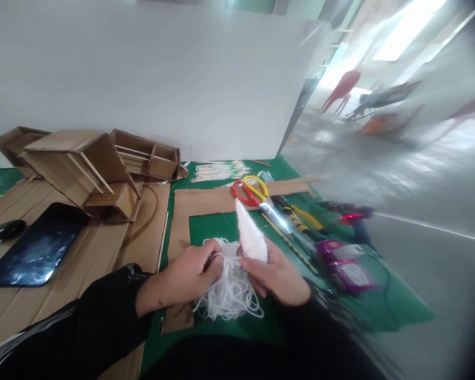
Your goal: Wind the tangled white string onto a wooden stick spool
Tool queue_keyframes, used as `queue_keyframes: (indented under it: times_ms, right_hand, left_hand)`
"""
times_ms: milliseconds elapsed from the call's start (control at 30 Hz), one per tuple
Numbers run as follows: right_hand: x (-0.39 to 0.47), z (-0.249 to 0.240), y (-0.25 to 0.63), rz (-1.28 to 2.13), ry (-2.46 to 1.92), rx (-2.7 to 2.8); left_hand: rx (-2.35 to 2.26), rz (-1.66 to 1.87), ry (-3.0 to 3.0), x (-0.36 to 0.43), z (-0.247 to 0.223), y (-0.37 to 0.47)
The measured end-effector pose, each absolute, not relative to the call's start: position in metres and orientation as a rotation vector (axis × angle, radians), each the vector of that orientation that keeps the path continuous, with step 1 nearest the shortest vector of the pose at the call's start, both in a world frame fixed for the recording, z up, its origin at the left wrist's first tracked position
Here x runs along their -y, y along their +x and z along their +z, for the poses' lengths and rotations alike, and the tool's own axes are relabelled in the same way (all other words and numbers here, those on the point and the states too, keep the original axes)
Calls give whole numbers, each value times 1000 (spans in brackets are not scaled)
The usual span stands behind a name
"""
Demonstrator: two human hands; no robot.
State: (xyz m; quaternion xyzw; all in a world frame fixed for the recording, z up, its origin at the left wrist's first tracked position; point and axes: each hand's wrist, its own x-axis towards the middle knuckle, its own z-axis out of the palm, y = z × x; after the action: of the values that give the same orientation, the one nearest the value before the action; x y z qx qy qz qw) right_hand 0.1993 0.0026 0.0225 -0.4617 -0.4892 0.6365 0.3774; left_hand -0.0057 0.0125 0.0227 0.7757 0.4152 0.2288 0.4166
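Note:
My right hand (279, 274) is closed around the base of a white cone (250, 232) whose tip points up and away from me. My left hand (201, 266) pinches a strand of white cord (230, 259), which runs across to the cone's lower end. Beneath both hands lies a loose, tangled heap of the same cord (229, 298) on the green tabletop. Just beyond the cone's tip are scissors (257, 192) with one red and one yellow handle loop; the blades point to the right and toward me.
Cardboard box structures (83, 163) stand at the back left, near a dark tablet (39, 245) and a computer mouse (6, 230). Several thin sticks (221, 171) lie by the white panel (150, 79). At right are yellow-handled pliers (309, 217), a purple packet (344, 266) and a glue gun (352, 214).

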Motion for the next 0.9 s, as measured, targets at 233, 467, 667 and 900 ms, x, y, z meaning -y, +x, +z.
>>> queue_keyframes:
  times_ms: [233, 467, 667, 900]
  right_hand:
    - [-1, 22, 198, 1651, -1148, 1183]
    - [-2, 24, 198, 1653, -1114, 1082]
    - [2, 26, 194, 1738, -1090, 1290]
    - [5, 24, 186, 1534, -1174, 1451]
  left_hand:
    - [-900, 588, 1568, -8, 23, -6]
    - [-735, 642, 1116, -16, 3, -5]
    - [-561, 639, 1102, -15, 7, -9]
    - [-634, 565, 1224, -10, 11, -7]
